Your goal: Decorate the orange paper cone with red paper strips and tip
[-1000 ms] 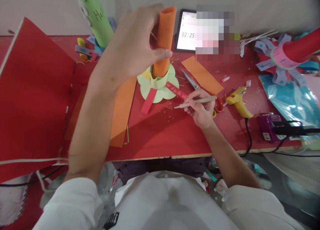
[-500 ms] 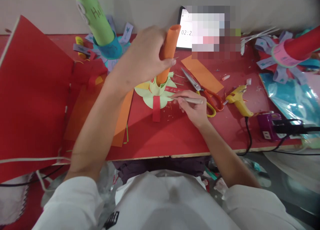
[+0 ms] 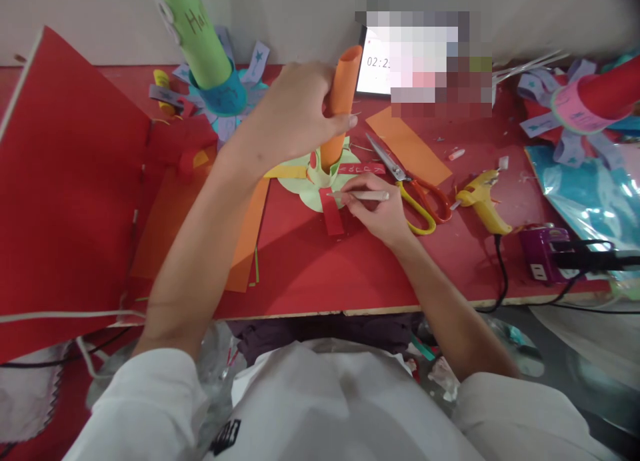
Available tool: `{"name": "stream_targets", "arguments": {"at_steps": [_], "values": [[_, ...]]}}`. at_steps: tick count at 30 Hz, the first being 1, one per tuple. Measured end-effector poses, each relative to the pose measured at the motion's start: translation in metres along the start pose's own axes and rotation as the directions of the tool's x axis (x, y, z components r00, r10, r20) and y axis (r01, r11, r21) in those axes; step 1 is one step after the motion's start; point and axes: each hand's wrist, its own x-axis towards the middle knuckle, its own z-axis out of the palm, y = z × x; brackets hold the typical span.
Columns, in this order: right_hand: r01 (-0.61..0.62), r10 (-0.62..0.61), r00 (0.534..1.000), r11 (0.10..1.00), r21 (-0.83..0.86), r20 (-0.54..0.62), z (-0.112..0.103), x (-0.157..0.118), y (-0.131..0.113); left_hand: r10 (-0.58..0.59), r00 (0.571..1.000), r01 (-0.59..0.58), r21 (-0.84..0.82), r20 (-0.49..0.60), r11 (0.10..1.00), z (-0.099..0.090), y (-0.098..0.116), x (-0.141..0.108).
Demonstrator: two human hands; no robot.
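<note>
My left hand (image 3: pixel 313 107) is closed around an orange paper tube (image 3: pixel 345 81) that stands up from a pale green, flower-shaped paper base (image 3: pixel 310 201). Between the fingers of my right hand (image 3: pixel 380 211) is a slim whitish pen (image 3: pixel 370 195). Its tip is over the top of a red paper strip (image 3: pixel 333 215) at the front of the base; whether it touches cannot be made out. Another red strip with white lettering (image 3: pixel 365 169) points right from the base, and a yellow strip (image 3: pixel 287 172) points left.
Scissors (image 3: pixel 417 193) with red and yellow handles lie right of my right hand, beside an orange paper piece (image 3: pixel 407 144). Farther right are a yellow glue gun (image 3: pixel 483 197) and a purple power socket (image 3: pixel 545 254). A green paper tube (image 3: pixel 195 41) stands back left; a lit tablet (image 3: pixel 375 64) leans on the wall.
The base has turned, so the lettered red strip shows more fully and the front strip slants right. My right hand has moved left, bringing the pen tip to the front strip.
</note>
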Motion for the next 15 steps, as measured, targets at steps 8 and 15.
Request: {"name": "stream_targets", "arguments": {"at_steps": [8,15], "values": [[-0.065,0.063,0.998,0.995,-0.077,-0.022,0.003,0.011,0.011,-0.007,1.0,0.006,-0.052,-0.02,0.999,0.006,-0.005,0.004],[-0.034,0.035,0.999,0.998,-0.06,0.02,0.003,0.01,0.012,-0.087,0.994,0.094,-0.123,0.062,0.988,0.001,0.002,0.004]]}}
